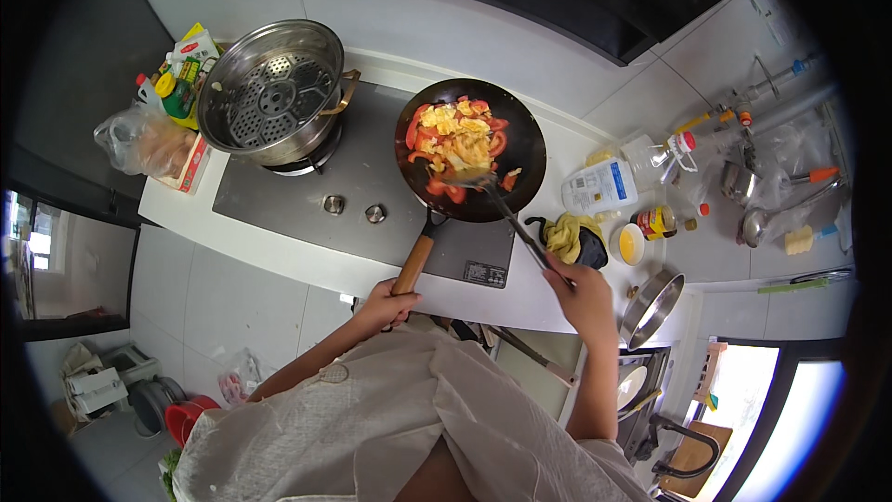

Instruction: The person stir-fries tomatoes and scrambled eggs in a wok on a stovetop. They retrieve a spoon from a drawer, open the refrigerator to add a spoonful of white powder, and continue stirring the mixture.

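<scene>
A dark wok (526, 146) sits at the right part of the grey cooktop, holding red tomato slices (497, 142) and yellow scrambled egg (463, 146). My left hand (387, 305) is closed around the wok's wooden handle (413, 263). In my right hand (580, 298) is the dark handle of a metal spatula (516, 223); the spatula's blade lies in the wok against the lower edge of the egg and tomato. The blade is partly blurred.
A steel steamer pot (272, 97) stands on the left burner. Bottles and a bagged item (150, 143) are left of it. Right of the wok are a yellow-green cloth (566, 237), a bowl with yellow contents (628, 245), a white jug (599, 186) and a steel lid or pan (652, 309).
</scene>
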`<move>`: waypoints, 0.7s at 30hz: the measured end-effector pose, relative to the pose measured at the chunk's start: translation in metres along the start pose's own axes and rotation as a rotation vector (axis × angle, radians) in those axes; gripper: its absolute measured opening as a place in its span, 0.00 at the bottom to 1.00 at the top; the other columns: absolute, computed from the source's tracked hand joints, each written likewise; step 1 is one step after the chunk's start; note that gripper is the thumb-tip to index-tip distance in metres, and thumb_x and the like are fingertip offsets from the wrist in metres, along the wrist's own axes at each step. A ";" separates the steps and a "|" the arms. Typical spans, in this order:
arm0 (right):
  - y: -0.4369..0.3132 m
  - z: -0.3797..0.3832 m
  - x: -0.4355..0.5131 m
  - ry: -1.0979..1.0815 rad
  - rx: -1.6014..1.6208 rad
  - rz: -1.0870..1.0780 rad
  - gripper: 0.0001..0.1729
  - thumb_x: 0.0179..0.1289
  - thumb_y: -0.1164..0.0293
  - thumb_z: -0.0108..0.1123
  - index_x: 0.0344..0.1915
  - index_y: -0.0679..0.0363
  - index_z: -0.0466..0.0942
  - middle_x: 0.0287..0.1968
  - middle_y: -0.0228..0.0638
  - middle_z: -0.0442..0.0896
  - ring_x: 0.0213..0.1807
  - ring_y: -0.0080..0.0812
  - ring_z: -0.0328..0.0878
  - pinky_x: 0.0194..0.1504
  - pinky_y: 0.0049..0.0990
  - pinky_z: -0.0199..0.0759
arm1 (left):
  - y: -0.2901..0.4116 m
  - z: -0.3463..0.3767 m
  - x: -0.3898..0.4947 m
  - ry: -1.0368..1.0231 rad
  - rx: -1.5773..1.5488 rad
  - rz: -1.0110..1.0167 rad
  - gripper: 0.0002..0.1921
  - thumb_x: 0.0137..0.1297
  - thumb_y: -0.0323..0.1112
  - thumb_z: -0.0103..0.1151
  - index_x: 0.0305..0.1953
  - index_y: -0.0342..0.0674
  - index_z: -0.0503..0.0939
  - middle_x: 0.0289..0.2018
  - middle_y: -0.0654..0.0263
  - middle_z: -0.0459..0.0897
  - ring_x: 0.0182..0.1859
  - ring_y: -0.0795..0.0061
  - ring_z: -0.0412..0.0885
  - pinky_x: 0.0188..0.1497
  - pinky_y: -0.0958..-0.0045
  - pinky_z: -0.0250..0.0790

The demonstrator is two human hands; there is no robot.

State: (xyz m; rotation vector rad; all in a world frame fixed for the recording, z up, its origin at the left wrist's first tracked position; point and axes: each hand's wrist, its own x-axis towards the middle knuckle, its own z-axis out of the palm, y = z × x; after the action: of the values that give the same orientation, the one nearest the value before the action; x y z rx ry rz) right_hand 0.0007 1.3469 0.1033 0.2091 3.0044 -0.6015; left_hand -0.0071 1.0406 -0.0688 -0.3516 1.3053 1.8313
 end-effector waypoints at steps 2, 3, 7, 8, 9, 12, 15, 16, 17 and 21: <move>0.004 -0.028 -0.017 0.019 0.009 -0.057 0.17 0.62 0.61 0.63 0.50 0.48 0.83 0.26 0.45 0.82 0.30 0.45 0.80 0.34 0.37 0.72 | 0.000 -0.002 0.001 -0.033 -0.002 -0.002 0.10 0.62 0.32 0.62 0.34 0.39 0.70 0.18 0.72 0.68 0.16 0.83 0.64 0.17 0.75 0.56; 0.002 -0.035 -0.020 -0.028 -0.016 0.061 0.16 0.62 0.61 0.63 0.50 0.48 0.83 0.27 0.44 0.82 0.31 0.46 0.80 0.34 0.37 0.72 | 0.000 -0.002 0.002 -0.045 -0.005 -0.008 0.10 0.62 0.33 0.63 0.34 0.40 0.70 0.18 0.73 0.68 0.16 0.83 0.64 0.17 0.75 0.57; -0.016 -0.025 -0.006 -0.029 -0.026 0.071 0.16 0.61 0.61 0.64 0.49 0.48 0.84 0.28 0.45 0.82 0.29 0.46 0.79 0.34 0.37 0.72 | 0.003 -0.001 0.000 -0.019 0.095 -0.010 0.13 0.62 0.39 0.64 0.33 0.41 0.70 0.19 0.73 0.69 0.19 0.82 0.68 0.19 0.76 0.61; -0.020 -0.007 0.006 0.020 -0.028 0.017 0.16 0.61 0.61 0.64 0.49 0.47 0.84 0.28 0.45 0.82 0.27 0.45 0.78 0.33 0.36 0.71 | 0.005 -0.001 -0.001 -0.029 0.100 -0.011 0.14 0.62 0.41 0.65 0.32 0.41 0.71 0.19 0.73 0.70 0.19 0.82 0.69 0.20 0.76 0.61; -0.021 0.004 0.013 0.014 -0.067 0.047 0.16 0.61 0.61 0.64 0.49 0.47 0.84 0.28 0.45 0.82 0.26 0.44 0.77 0.32 0.35 0.70 | 0.007 0.000 -0.003 -0.034 0.106 -0.008 0.15 0.62 0.43 0.65 0.32 0.42 0.71 0.20 0.73 0.70 0.20 0.81 0.70 0.21 0.77 0.62; -0.007 0.018 0.020 -0.005 0.338 0.005 0.16 0.63 0.63 0.64 0.50 0.52 0.83 0.21 0.41 0.78 0.21 0.32 0.71 0.29 0.28 0.66 | 0.015 0.000 -0.008 -0.013 0.145 -0.077 0.19 0.62 0.50 0.65 0.38 0.41 0.72 0.24 0.71 0.74 0.24 0.80 0.75 0.24 0.76 0.66; 0.004 0.008 0.019 -0.121 0.586 0.301 0.18 0.67 0.69 0.60 0.55 0.62 0.79 0.20 0.27 0.72 0.23 0.17 0.64 0.29 0.20 0.62 | 0.021 -0.001 -0.015 -0.005 0.137 -0.061 0.24 0.63 0.53 0.63 0.46 0.39 0.71 0.28 0.69 0.77 0.27 0.78 0.78 0.27 0.76 0.70; 0.003 0.003 0.020 -0.128 0.694 0.383 0.17 0.68 0.68 0.60 0.54 0.64 0.79 0.20 0.23 0.72 0.23 0.16 0.62 0.28 0.19 0.60 | 0.021 -0.002 -0.017 0.008 0.128 -0.055 0.25 0.64 0.54 0.62 0.48 0.39 0.70 0.29 0.68 0.77 0.28 0.78 0.79 0.28 0.76 0.71; -0.002 0.002 0.023 -0.053 0.620 0.195 0.17 0.68 0.68 0.60 0.54 0.63 0.79 0.20 0.24 0.71 0.23 0.16 0.63 0.27 0.20 0.60 | 0.021 -0.003 -0.018 -0.014 0.119 -0.060 0.26 0.64 0.54 0.61 0.49 0.39 0.70 0.30 0.68 0.78 0.29 0.77 0.80 0.29 0.76 0.71; -0.042 0.026 0.057 0.113 0.253 -0.003 0.18 0.67 0.65 0.59 0.54 0.58 0.79 0.22 0.39 0.77 0.23 0.31 0.73 0.29 0.30 0.67 | 0.018 -0.005 -0.018 -0.043 0.138 -0.091 0.25 0.67 0.55 0.57 0.52 0.40 0.69 0.31 0.67 0.78 0.29 0.76 0.81 0.29 0.76 0.72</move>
State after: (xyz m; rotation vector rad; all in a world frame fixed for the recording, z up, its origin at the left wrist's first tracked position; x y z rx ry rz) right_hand -0.0611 1.3056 0.0900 0.2602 3.0269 -1.0035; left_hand -0.0109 1.0255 -0.0474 -0.2907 1.3552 1.6547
